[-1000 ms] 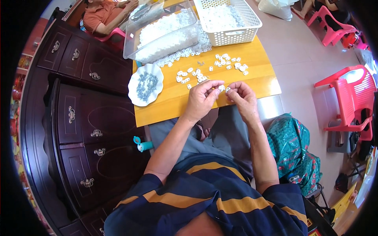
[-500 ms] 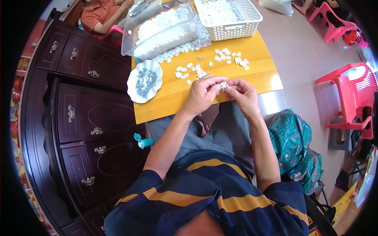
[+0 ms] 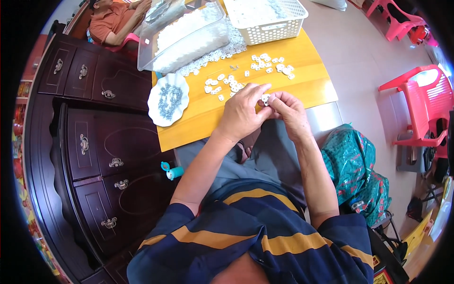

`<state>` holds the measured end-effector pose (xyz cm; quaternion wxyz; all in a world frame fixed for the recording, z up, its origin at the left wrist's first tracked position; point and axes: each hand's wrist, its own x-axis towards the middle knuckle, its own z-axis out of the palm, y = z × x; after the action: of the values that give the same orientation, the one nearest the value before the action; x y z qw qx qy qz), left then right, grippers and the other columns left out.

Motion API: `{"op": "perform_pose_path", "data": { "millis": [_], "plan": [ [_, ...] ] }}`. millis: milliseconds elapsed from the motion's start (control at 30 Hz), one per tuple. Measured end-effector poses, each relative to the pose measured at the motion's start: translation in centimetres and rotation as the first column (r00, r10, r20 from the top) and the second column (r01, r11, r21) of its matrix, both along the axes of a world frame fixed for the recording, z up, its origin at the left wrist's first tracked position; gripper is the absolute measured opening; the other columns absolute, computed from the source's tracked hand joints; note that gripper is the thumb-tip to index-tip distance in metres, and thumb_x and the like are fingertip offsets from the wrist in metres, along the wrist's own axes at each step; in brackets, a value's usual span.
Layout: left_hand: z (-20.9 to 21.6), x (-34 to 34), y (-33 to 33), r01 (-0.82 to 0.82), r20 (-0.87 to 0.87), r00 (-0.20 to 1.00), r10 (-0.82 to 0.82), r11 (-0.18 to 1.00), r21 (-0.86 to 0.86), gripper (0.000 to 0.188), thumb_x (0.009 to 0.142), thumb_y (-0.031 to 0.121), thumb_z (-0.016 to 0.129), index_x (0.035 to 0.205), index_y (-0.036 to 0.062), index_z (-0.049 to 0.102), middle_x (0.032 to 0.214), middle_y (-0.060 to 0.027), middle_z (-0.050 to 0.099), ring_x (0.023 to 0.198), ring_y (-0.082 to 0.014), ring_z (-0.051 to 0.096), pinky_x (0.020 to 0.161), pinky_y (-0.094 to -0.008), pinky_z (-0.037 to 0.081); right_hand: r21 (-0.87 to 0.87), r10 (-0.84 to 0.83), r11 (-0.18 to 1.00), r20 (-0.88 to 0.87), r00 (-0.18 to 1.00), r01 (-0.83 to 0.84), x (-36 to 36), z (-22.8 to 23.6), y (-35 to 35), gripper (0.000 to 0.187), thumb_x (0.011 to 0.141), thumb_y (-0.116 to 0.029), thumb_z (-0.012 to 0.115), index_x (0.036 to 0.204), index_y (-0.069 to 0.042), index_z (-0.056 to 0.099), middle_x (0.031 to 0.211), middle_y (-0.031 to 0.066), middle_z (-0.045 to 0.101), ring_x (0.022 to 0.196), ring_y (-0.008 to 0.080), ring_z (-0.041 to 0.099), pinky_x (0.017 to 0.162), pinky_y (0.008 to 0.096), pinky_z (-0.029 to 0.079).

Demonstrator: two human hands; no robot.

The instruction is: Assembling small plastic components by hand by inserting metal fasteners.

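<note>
Just past the table's near edge, my right hand (image 3: 292,114) pinches a small white plastic piece (image 3: 265,98) with dark holes between thumb and fingers. My left hand (image 3: 242,112) is around the piece's other side, its index finger stretched above and its thumb below, spread apart. The left thumb reaches toward the right fingertips; whether it touches them is hard to tell. Beyond my hands, similar loose white pieces (image 3: 233,84) lie scattered on the yellow wooden table (image 3: 198,124). To the left, a white scalloped dish (image 3: 156,111) holds many small grey metal-looking parts (image 3: 170,100).
A clear bin (image 3: 147,56) and a white perforated basket (image 3: 279,34), both full of white pieces, stand at the back. Dark drawers (image 3: 118,137) line the left. A green bag (image 3: 350,161) and red chair (image 3: 421,106) are right. Another person (image 3: 116,23) sits far left.
The left index finger has lifted away from the thumb, loosening its pinch. The right hand keeps the white piece, now turned slightly. The view has shifted a little.
</note>
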<state>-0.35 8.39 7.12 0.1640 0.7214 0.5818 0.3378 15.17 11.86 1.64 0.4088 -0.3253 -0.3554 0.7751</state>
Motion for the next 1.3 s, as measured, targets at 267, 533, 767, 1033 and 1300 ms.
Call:
{"op": "perform_pose_path", "data": {
  "millis": [267,533,767,1033,1300],
  "plan": [
    [-0.5,-0.3,0.2,0.043,-0.016,0.999,-0.042,0.997,0.067,0.028,0.078,0.012,0.075,0.105,0.0059,0.07,0.097,-0.0098,0.069,0.086,-0.0297,0.068,0.075,-0.038,0.056,-0.042,0.055,0.997,-0.06,0.997,-0.058,0.5,-0.6,0.1,0.018,0.098,-0.021,0.063,0.099,-0.004,0.068,0.089,0.0021,0.069,0.076,0.0081,0.064,0.069,0.0231,0.052],
    [-0.3,-0.5,0.2,0.059,-0.047,0.997,-0.055,0.994,0.091,0.025,0.079,0.012,0.075,0.103,0.0052,0.071,0.097,-0.0101,0.07,0.086,-0.0296,0.069,0.074,-0.038,0.056,-0.066,0.05,0.997,-0.011,0.999,-0.051,0.3,0.2,-0.2,0.018,0.098,-0.022,0.062,0.097,-0.005,0.071,0.085,0.0008,0.07,0.075,0.0073,0.063,0.07,0.0225,0.053],
    [-0.5,-0.4,0.6,0.072,-0.036,0.997,-0.069,0.992,0.105,0.023,0.083,0.01,0.075,0.103,0.0013,0.072,0.095,-0.0136,0.072,0.085,-0.0291,0.071,0.075,-0.0344,0.056,-0.021,-0.006,1.0,-0.045,0.999,0.005,0.2,0.0,-0.3,0.019,0.098,-0.019,0.063,0.098,-0.003,0.072,0.089,0.003,0.071,0.076,0.0079,0.063,0.071,0.0228,0.052],
    [-0.3,0.1,0.9,0.077,0.01,0.997,-0.079,0.992,0.102,0.02,0.084,0.007,0.074,0.103,0.0017,0.071,0.092,-0.0118,0.071,0.079,-0.025,0.07,0.07,-0.0317,0.055,0.047,-0.07,0.996,-0.008,0.998,0.07,0.1,-0.7,-0.2,0.019,0.098,-0.019,0.062,0.097,-0.003,0.073,0.087,0.0007,0.07,0.075,0.0066,0.06,0.069,0.0219,0.048],
    [0.1,-0.6,1.3,0.088,0.073,0.993,-0.089,0.996,0.013,0.02,0.084,0.004,0.073,0.104,0.0027,0.07,0.083,-0.0091,0.067,0.066,-0.0171,0.064,0.062,-0.0287,0.051,0.117,0.01,0.993,0.073,0.997,-0.018,0.7,-0.8,0.5,0.024,0.099,-0.022,0.063,0.095,0.0,0.071,0.086,0.0027,0.07,0.079,0.0077,0.063,0.074,0.0229,0.052]
  ]
}}
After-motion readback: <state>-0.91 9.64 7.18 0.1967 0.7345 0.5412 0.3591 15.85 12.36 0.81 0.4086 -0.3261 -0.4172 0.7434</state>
